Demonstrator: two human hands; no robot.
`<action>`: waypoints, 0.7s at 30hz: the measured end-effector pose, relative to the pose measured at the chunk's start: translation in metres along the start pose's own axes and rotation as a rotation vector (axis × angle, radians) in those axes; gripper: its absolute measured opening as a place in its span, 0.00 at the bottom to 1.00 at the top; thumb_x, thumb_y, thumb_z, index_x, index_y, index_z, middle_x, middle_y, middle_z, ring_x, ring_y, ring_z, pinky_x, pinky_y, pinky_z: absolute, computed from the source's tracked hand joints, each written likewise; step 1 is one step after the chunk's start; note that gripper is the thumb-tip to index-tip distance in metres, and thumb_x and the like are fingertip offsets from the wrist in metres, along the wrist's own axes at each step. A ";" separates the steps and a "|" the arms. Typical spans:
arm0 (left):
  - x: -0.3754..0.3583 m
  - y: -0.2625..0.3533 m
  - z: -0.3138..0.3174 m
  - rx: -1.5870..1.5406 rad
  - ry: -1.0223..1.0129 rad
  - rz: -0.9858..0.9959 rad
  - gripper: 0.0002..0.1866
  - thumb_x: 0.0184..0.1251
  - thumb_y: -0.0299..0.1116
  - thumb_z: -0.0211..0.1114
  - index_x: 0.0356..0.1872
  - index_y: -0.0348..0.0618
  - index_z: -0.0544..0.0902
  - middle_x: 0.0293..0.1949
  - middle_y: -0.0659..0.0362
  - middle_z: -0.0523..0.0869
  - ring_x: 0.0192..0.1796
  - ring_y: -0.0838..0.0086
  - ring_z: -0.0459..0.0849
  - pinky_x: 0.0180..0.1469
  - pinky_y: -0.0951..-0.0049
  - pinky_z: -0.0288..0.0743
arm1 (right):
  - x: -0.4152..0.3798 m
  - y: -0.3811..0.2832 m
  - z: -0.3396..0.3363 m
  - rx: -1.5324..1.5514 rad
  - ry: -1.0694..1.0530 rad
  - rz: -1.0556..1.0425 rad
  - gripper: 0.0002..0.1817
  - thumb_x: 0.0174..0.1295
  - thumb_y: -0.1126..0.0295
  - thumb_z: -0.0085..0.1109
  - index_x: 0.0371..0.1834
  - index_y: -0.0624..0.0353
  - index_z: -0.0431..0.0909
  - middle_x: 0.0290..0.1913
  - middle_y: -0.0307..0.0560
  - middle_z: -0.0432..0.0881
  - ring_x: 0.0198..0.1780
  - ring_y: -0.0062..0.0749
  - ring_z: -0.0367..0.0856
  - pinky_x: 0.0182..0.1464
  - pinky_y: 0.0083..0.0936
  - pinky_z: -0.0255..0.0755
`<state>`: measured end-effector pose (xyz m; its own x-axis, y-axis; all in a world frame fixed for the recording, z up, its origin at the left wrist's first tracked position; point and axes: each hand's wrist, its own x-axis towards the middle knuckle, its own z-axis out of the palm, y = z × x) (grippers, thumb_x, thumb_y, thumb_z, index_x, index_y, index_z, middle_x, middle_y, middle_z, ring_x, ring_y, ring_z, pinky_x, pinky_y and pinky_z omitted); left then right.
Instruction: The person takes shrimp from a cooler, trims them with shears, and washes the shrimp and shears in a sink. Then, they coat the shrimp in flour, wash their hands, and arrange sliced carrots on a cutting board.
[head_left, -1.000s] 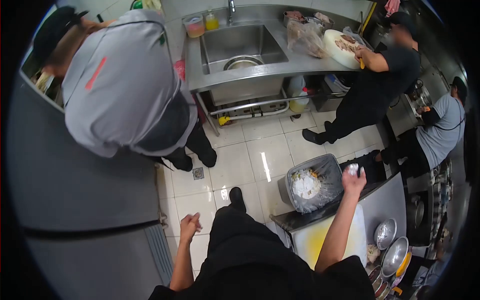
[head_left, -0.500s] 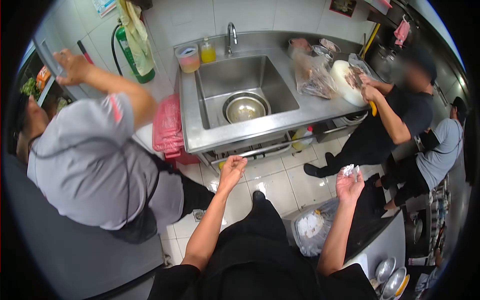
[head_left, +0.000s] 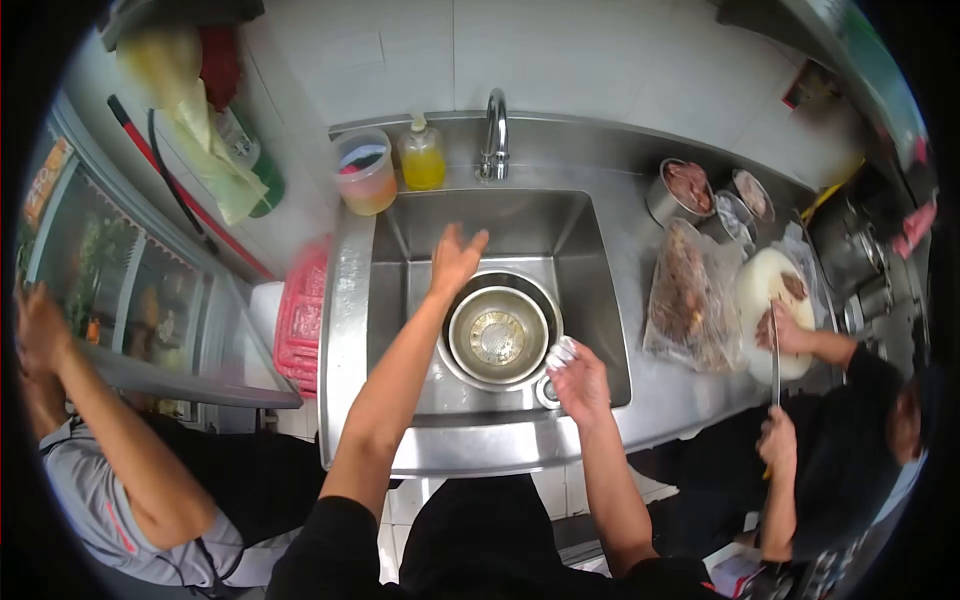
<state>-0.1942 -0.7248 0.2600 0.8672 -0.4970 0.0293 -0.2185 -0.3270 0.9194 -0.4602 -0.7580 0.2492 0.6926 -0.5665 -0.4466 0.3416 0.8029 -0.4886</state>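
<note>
My left hand reaches over the steel sink with its fingers spread and nothing in it, pointing toward the tap. Lower and to the right, my right hand hovers at the sink's front right, closed on a small white crumpled wad. Between my two hands, a round metal strainer bowl sits inside a larger bowl in the basin.
A yellow soap bottle and a plastic tub stand at the sink's back left. At right, another person's hands cut meat on a round white board beside a bag of meat. A person in grey stands at left.
I have stepped up to the sink, which now fills the view. My left hand has stretched out over the basin, and my right hand has dropped to the sink with the white wad.
</note>
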 end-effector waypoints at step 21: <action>0.159 -0.070 0.059 -0.550 -0.135 -0.522 0.26 0.66 0.51 0.55 0.49 0.34 0.75 0.35 0.49 0.82 0.35 0.65 0.82 0.32 0.66 0.77 | 0.238 0.037 0.075 -0.115 0.046 0.326 0.08 0.64 0.71 0.49 0.43 0.60 0.73 0.36 0.44 0.77 0.37 0.31 0.76 0.43 0.29 0.73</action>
<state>-0.0672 -0.8279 0.1772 0.7268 -0.4937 -0.4775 0.4885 -0.1171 0.8647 -0.2348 -0.8486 0.1813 0.7232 -0.2940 -0.6249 0.0318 0.9181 -0.3950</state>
